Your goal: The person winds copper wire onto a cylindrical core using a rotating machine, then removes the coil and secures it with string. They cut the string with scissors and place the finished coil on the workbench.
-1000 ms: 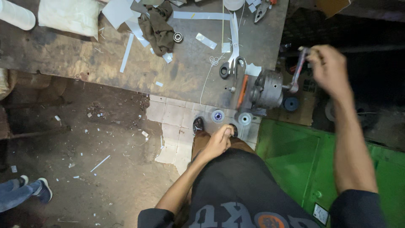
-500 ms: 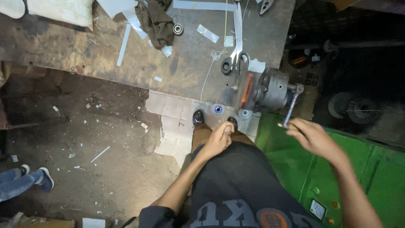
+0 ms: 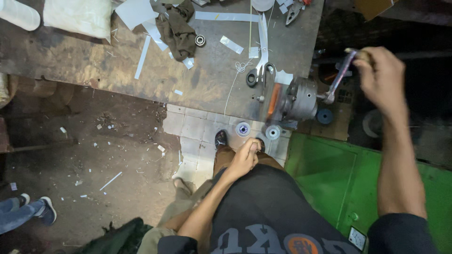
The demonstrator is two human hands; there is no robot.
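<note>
Right hand (image 3: 383, 77) swung up — crank handle (image 3: 340, 77) now upper right.
Clenched on the handle of the grey winder (image 3: 297, 99); left hand (image 3: 244, 159) loosely curled, empty, on thigh.

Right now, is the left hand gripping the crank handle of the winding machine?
No, the left hand rests low by the person's thigh, while the right hand grips the crank handle of the grey machine.

Looking like a grimy workshop: scarred metal workbench (image 3: 94, 66) holding a grey hand-cranked winding machine (image 3: 296, 101), pliers (image 3: 293, 11), steel bearing (image 3: 200, 40).
</note>
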